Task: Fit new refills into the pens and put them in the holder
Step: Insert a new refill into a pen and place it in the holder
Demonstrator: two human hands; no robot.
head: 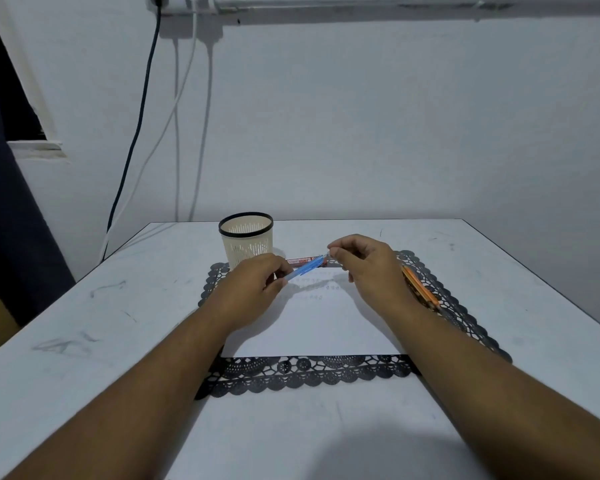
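Here the left hand (257, 282) grips the lower end of a blue pen (305, 269), fingers curled round the barrel, while the right hand (364, 261) pinches the pen's upper end between thumb and fingertips. The pen hangs in the air between the two hands, above the white sheet (319, 323). Its long axis runs slantwise: the near end sits low at the left hand, and the far end rises up and to the right toward the right hand. Whether that end is the tip or the cap end is too small to tell.

Just behind the pen, a red packet (300, 261) lies flat on the black lace mat (309, 372), its length running left to right. Orange pens (421, 289) lie on the mat's right side, partly hidden by the right wrist, pointing away and to the left. The cream holder (246, 242) with its black rim stands upright at the mat's far left corner, on the white table (101, 323).
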